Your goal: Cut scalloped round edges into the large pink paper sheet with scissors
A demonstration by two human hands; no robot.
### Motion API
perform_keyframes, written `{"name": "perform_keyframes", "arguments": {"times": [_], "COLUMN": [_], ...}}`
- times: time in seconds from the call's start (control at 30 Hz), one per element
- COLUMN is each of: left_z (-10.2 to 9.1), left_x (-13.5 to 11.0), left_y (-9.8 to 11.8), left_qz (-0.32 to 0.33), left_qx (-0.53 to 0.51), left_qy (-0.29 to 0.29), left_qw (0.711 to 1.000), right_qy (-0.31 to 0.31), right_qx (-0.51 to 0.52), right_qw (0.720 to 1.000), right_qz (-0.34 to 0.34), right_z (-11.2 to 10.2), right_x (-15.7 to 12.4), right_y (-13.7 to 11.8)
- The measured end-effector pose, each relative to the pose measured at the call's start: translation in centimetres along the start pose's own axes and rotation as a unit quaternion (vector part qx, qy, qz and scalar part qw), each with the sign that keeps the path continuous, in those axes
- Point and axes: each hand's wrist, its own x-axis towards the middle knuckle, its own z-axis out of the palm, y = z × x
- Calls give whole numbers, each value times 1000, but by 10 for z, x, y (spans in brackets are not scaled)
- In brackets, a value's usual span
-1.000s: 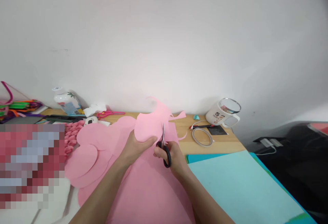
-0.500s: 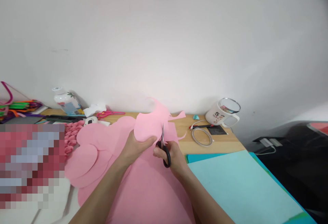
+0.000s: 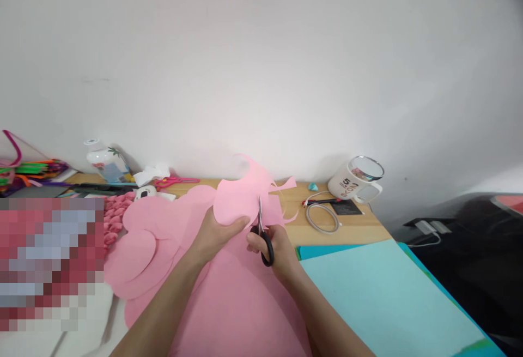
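My left hand (image 3: 223, 233) pinches a piece of pink paper (image 3: 235, 204) with a rounded outline, thumb on top and the other fingers behind it. A pair of scissors (image 3: 266, 242) with black handles is gripped in my right hand (image 3: 278, 248). Its blades point away from me and lie along the right edge of the rounded shape. A curling offcut of the same paper hangs off beyond the blades. Under both hands lies a large pink sheet (image 3: 249, 302). Several cut pink paper rounds (image 3: 131, 256) overlap in a pile left of my left hand.
Light blue paper sheets (image 3: 379, 291) lie at the right. Behind them are a white mug (image 3: 347, 182), a coiled cable (image 3: 322, 218) and a small dark card (image 3: 346, 207). Pink scissors (image 3: 175, 181), crumpled tissue (image 3: 151, 174) and a white bottle (image 3: 107, 162) stand along the wall.
The right hand's fingers and the scissor handles have shifted very slightly to the right. My left hand and the paper keep almost the same place.
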Motion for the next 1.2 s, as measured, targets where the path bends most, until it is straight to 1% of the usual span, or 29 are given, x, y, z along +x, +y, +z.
{"name": "perform_keyframes", "arguments": {"times": [0.2, 0.43, 0.53, 0.63, 0.8, 0.9, 1.2], "left_z": [-2, 0, 1, 2, 2, 1, 1], "left_x": [0, 2, 2, 1, 0, 0, 0], "left_y": [3, -1, -1, 0, -1, -1, -3], "left_qz": [-21, 2, 2, -8, -8, -9, -5], "left_qx": [3, -20, -32, -41, -21, -10, -2], "left_qy": [-7, 11, 21, 18, 8, -3, -1], "left_qw": [1000, 1000, 999, 999, 1000, 1000, 1000], "right_qy": [2, 13, 15, 16, -4, -4, -15], "right_qx": [17, 49, 74, 88, 92, 81, 94], "right_qw": [1000, 999, 997, 995, 996, 997, 995], "right_qz": [7, 6, 29, 48, 18, 1, -11], "right_z": [0, 4, 6, 7, 6, 4, 3], "right_x": [1, -1, -1, 0, 0, 1, 0], "right_y": [4, 3, 6, 8, 1, -1, 1]}}
